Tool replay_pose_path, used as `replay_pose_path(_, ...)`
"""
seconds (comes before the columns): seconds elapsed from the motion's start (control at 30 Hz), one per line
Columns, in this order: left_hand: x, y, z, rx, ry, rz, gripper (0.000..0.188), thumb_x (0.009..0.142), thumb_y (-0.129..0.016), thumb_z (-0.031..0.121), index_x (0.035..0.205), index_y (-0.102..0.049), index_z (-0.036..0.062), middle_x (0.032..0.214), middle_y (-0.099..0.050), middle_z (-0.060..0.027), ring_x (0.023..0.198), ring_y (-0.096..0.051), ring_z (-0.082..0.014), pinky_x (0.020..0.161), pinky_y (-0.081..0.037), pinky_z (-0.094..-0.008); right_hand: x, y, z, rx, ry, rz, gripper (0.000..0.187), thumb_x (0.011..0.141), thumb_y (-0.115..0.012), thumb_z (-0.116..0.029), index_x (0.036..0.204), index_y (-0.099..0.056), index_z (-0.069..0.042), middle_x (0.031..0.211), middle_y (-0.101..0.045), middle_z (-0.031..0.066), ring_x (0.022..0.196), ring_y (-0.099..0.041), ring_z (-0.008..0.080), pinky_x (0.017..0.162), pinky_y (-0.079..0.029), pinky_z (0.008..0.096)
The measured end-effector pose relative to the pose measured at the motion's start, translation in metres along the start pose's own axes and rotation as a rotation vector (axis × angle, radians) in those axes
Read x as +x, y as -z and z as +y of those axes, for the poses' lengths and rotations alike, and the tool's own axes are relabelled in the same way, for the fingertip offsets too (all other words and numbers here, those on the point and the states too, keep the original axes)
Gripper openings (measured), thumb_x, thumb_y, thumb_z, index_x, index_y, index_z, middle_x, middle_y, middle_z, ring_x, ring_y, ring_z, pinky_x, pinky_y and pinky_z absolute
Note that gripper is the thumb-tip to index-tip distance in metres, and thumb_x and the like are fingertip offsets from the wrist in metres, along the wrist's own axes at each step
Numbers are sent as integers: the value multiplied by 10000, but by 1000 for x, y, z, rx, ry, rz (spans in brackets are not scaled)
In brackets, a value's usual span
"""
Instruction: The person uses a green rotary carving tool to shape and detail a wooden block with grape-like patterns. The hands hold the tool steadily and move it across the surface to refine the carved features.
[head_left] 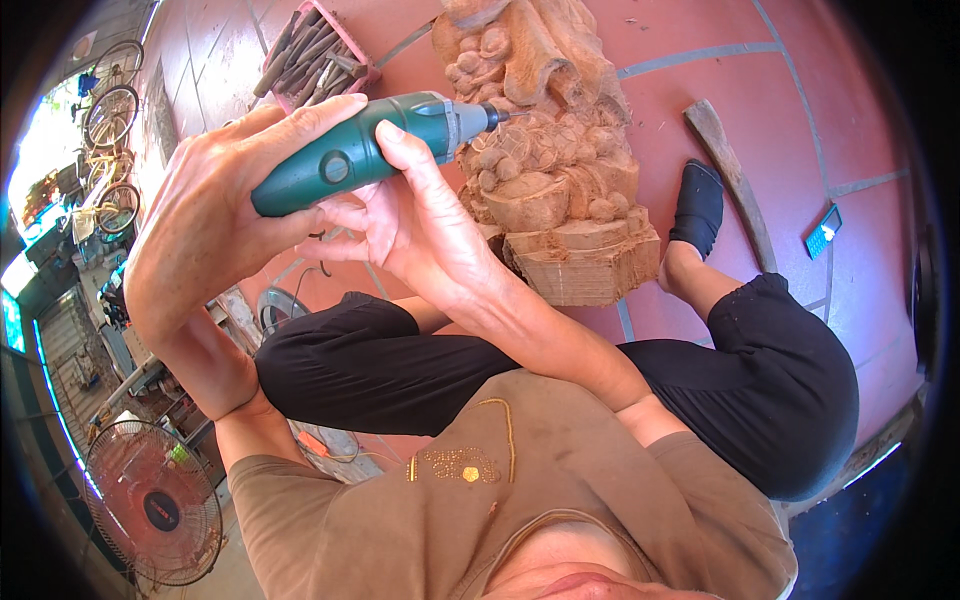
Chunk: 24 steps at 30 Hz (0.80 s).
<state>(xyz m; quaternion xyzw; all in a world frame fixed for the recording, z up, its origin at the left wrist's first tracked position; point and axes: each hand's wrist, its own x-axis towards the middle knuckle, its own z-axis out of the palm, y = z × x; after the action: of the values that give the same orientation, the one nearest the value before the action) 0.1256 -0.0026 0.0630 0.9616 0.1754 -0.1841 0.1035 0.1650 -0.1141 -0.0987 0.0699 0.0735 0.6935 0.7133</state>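
A green rotary tool (pixel 345 150) with a grey nose and dark chuck is held up in front of me, tilted with its tip to the upper right. My left hand (pixel 210 185) wraps around its rear body, fingers over the top. My right hand (pixel 425 210) closes around its lower side, thumb pressed near the front. Beyond them stands a carved wooden block (pixel 560 190) with rounded fruit-like lumps and flowing folds. The tool's tip overlaps the carving in view; I cannot tell whether it touches the wood.
A pink basket (pixel 362 62) full of carving tools sits at the upper left. At right, a curved wooden stick (pixel 735 175) and a phone (pixel 823 232) lie on the red tiles, beside my black-socked foot (pixel 698 205). A standing fan (pixel 155 500) is lower left; bicycles (pixel 112 115) stand farther off.
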Motion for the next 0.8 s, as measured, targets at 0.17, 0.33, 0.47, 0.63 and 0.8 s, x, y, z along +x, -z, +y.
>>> replay_pose_path(0.17,0,-2,-3,1,-10,-11,719,693,-817,172,1383,-619,134,916,-653,-132,762,-653,-320,708,-525,-388,-3,-5,-3,14,4,25,539,1001,-565,-533,1384,-492,-160,1326,-621,31,1260,-591,293,1015,-483,588)
replay_pose_path(0.33,-4,4,2,4,14,-18,715,675,-804,140,1368,-628,148,931,-679,-166,755,-666,-367,680,-530,-404,-5,-13,-1,19,-20,38,551,1007,-549,-539,1378,-494,-136,1311,-626,36,1246,-603,273,1025,-481,557)
replay_pose_path(0.47,-3,3,3,-16,9,-26,710,675,-794,120,1365,-630,140,922,-679,-168,754,-667,-364,680,-530,-400,-5,-9,-1,15,-18,21,545,1006,-550,-542,1376,-498,-146,1307,-628,29,1254,-596,256,1029,-476,555)
replay_pose_path(0.63,-3,3,3,-21,-7,-20,692,673,-798,126,1347,-640,119,935,-683,-170,771,-667,-370,692,-533,-401,-6,-7,2,18,-21,8,535,1007,-547,-541,1372,-504,-152,1315,-627,26,1261,-591,247,1026,-478,549)
replay_pose_path(0.8,-4,4,4,-29,-21,-15,686,671,-807,143,1336,-645,109,950,-689,-167,787,-666,-378,706,-536,-402,-4,-4,5,-2,-20,-18,581,1002,-546,-559,1456,-441,-212,1439,-561,48,1320,-546,332,1025,-472,617)
